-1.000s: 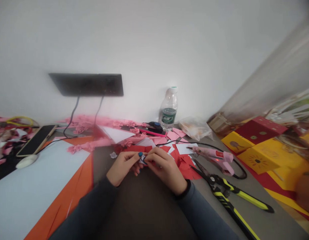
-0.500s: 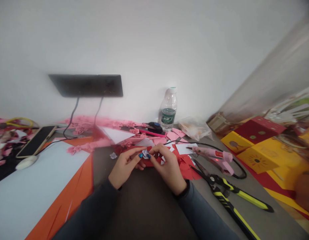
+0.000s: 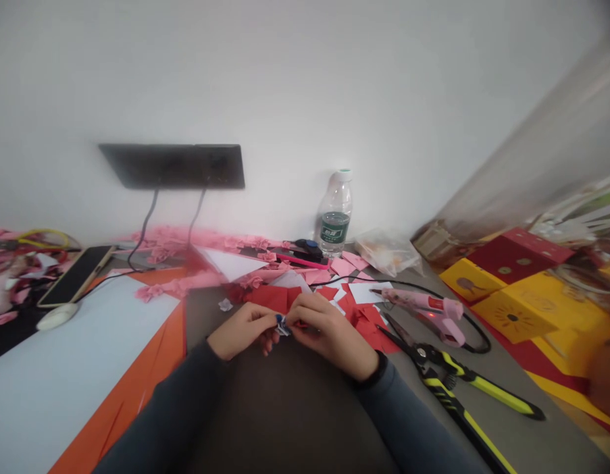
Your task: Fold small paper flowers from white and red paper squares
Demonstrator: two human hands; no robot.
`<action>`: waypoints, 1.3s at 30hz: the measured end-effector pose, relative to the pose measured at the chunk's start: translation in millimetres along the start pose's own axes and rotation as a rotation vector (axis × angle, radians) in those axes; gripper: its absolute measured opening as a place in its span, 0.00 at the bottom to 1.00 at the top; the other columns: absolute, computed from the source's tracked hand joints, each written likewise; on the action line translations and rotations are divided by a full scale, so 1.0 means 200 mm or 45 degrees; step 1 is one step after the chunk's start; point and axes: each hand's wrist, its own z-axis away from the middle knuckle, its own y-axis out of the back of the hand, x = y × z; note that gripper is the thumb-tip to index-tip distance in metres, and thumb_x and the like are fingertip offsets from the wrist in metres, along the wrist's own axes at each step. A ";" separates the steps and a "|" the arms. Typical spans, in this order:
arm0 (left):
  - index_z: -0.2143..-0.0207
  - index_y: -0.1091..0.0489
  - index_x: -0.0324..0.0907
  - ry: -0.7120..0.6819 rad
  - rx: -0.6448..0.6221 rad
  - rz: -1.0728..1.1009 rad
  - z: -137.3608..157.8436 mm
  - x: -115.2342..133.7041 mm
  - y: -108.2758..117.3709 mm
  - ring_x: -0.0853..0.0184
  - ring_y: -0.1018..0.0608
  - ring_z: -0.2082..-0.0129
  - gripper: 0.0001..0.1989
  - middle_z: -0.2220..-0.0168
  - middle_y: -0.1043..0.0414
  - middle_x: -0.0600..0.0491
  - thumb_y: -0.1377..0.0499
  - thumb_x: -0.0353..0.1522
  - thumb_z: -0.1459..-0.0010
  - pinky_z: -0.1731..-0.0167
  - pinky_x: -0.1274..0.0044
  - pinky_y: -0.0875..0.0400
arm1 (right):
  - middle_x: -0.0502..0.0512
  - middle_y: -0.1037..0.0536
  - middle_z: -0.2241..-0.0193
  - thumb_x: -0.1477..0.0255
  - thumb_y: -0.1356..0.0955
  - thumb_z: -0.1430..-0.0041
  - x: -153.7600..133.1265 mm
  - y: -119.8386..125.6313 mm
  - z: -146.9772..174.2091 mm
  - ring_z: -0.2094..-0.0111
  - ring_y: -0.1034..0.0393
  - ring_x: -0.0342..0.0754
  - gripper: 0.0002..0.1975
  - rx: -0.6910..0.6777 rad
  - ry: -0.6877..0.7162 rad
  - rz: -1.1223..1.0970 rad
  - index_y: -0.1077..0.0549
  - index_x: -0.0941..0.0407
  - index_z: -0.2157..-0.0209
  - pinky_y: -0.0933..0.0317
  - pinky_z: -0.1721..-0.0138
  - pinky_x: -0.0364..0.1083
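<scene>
Grey tabletop (image 3: 295, 415) runs up to a plain white wall (image 3: 285, 85), with a water bottle (image 3: 335, 227) at one o'clock from the hands. Half a second ago the folded paper (image 3: 283, 327) faced up with both thumbs on it; now the right hand (image 3: 331, 332) has curled over it and less of it shows. That suggests its folds are being worked, not finished. It sits between the fingertips, off the table as far as I can tell: the left hand (image 3: 243, 329) pinches it from nine o'clock, the right from three. Both are nearly closed, though the exact grip on the right is hidden. Red paper (image 3: 272, 297) lies around eleven, a small crumpled piece (image 3: 226, 305) at ten, the glue gun (image 3: 445, 316) at three.
</scene>
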 end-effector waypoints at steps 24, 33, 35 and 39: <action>0.63 0.30 0.41 -0.209 -0.039 0.632 0.03 0.05 0.01 0.66 0.18 0.64 0.17 0.56 0.21 0.47 0.29 0.29 0.54 0.70 0.82 0.27 | 0.53 0.24 0.70 0.73 0.35 0.40 0.11 -0.06 0.02 0.71 0.31 0.46 0.05 0.612 -0.540 -0.455 0.28 0.55 0.62 0.37 0.69 0.45; 0.60 0.29 0.42 -0.277 0.074 0.568 0.01 0.03 0.03 0.64 0.17 0.64 0.18 0.58 0.20 0.47 0.29 0.32 0.54 0.70 0.82 0.26 | 0.53 0.25 0.71 0.71 0.36 0.39 0.15 -0.09 0.02 0.72 0.31 0.46 0.06 0.643 -0.531 -0.487 0.29 0.56 0.62 0.36 0.71 0.45; 0.62 0.29 0.41 -0.333 0.145 0.498 0.00 0.03 0.02 0.65 0.18 0.66 0.17 0.60 0.20 0.47 0.30 0.34 0.53 0.69 0.80 0.25 | 0.53 0.25 0.71 0.71 0.35 0.40 0.13 -0.09 0.01 0.72 0.31 0.46 0.06 0.635 -0.519 -0.474 0.29 0.56 0.62 0.36 0.70 0.45; 0.64 0.26 0.41 -0.517 0.289 0.323 -0.01 0.00 -0.01 0.65 0.21 0.65 0.13 0.65 0.22 0.55 0.31 0.33 0.54 0.66 0.78 0.24 | 0.52 0.28 0.72 0.68 0.33 0.41 0.07 -0.08 0.00 0.72 0.33 0.47 0.05 0.520 -0.462 -0.538 0.29 0.54 0.68 0.37 0.70 0.45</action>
